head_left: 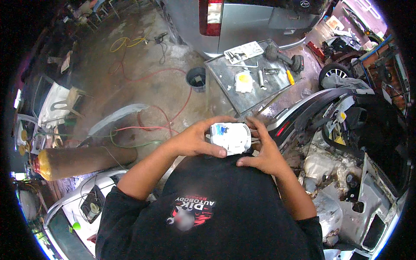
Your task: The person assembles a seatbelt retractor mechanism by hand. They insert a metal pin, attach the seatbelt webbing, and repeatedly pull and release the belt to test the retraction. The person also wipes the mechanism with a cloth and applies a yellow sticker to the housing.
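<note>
A white, block-shaped piece with a blue patch (234,138) is held up in front of my body; I cannot make out its exact kind. My left hand (200,138) is closed on its left side, thumb across the front and fingers along the top. At its right edge, my right hand (265,151) is curved with thumb and fingers spread apart. Its fingertips are close to the piece, and whether they touch it is hard to tell.
Ahead, a dark tray table (247,97) carries hand tools, a yellow-handled screwdriver (290,77) and a cordless power tool (284,58). A black bucket (196,79) stands beside it. A gas cylinder (86,161) lies at left; hoses cross the floor. Damaged car bodywork (338,173) fills the right.
</note>
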### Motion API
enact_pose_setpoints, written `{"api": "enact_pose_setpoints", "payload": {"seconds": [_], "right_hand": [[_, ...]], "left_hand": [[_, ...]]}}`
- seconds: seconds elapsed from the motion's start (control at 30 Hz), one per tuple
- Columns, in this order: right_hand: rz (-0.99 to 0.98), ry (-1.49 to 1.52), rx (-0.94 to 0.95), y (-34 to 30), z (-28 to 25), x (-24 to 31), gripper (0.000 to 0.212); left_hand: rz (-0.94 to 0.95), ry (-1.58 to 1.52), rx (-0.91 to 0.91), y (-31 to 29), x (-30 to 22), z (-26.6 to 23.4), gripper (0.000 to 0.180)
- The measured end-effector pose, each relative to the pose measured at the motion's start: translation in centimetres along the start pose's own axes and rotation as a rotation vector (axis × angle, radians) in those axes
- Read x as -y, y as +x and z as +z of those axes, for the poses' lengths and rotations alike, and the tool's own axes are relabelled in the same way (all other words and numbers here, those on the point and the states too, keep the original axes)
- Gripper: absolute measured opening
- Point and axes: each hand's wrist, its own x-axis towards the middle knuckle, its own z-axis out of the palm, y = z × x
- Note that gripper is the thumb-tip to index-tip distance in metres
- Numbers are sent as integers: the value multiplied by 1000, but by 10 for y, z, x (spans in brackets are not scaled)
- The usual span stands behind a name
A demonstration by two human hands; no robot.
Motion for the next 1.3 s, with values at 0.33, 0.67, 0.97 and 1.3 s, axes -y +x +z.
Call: {"api": "enact_pose_setpoints", "payload": {"seconds": [0.33,0.67,0.97,1.3], "right_hand": [[-37,61,-150,7,-3,9,76],[27,59,-96,24,-9,-5,61],[118,-170,-60,68,-36,15,63],[-119,-529,-107,141,-93,137,66]], "left_hand": [[46,199,-188,11,-19,14,125],[111,-50,-254,39,3,12,106],[71,-246,-100,96,-7,-64,106],[317,370,482,217,-68,-173,111]]}}
